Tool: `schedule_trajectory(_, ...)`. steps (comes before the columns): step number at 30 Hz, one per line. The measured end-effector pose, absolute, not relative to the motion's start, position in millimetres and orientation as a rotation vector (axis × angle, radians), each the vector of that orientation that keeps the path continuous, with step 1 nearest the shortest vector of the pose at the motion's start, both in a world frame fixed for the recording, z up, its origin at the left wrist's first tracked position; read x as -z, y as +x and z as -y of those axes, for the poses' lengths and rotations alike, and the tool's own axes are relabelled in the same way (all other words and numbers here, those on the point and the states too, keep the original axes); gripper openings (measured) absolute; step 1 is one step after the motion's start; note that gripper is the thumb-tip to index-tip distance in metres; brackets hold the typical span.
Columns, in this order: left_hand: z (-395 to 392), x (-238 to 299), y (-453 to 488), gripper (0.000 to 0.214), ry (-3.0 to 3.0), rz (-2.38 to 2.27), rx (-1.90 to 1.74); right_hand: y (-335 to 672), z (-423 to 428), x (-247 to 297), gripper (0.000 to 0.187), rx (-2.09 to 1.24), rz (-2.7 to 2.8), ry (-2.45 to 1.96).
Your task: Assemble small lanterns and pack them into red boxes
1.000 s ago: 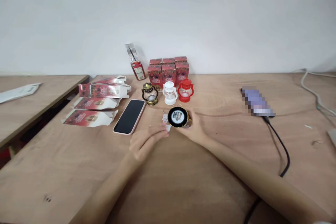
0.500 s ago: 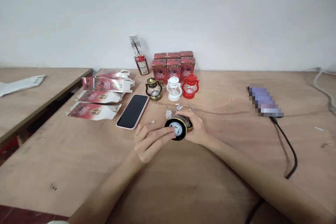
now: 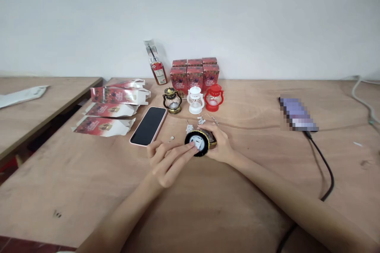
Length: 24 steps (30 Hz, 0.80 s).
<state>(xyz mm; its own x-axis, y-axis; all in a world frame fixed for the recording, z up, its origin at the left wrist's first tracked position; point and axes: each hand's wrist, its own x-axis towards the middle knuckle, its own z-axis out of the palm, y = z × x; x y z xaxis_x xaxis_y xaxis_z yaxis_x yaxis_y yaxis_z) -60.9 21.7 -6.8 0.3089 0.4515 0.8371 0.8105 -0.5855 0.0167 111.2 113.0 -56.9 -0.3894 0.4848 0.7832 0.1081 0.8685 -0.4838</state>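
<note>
Lantern (image 3: 212,138) sits in my right hand (image 3: 222,145), tipped so its black-ringed base (image 3: 204,150) faces my left; fingers wrapped round the body, no gap seen. Left hand (image 3: 170,163): fingers extended and bunched, tips touching the pale disc (image 3: 201,141) in that base; I cannot tell whether they pinch anything. Whitish plastic bits (image 3: 189,128) lie just beyond the grip, a small round piece (image 3: 172,138) left of it. Farther beyond: bronze lantern (image 3: 172,104), white lantern (image 3: 195,102), red lantern (image 3: 213,101), then square-edged printed boxes (image 3: 194,76) near the wall (image 3: 237,19). Left of the grip: dark, glossy phone (image 3: 148,125), creased cartons (image 3: 102,125), then the table's (image 3: 208,205) edge. Rightward I get room over grained wood as far as a pixelated device (image 3: 297,114) on black cable (image 3: 331,178).
</note>
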Motion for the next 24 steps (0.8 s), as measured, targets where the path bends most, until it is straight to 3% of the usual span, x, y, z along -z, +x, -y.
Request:
schedule_trajectory(3,-27,10,-59,0.014,-2.049,0.912,1.185,111,-113,57,0.052,-0.431,1.954,-0.436)
schedule_trajectory(24,-29,7,-65,0.02,-2.095,0.917,1.069,112,-112,59,0.053,-0.413,1.966,-0.481)
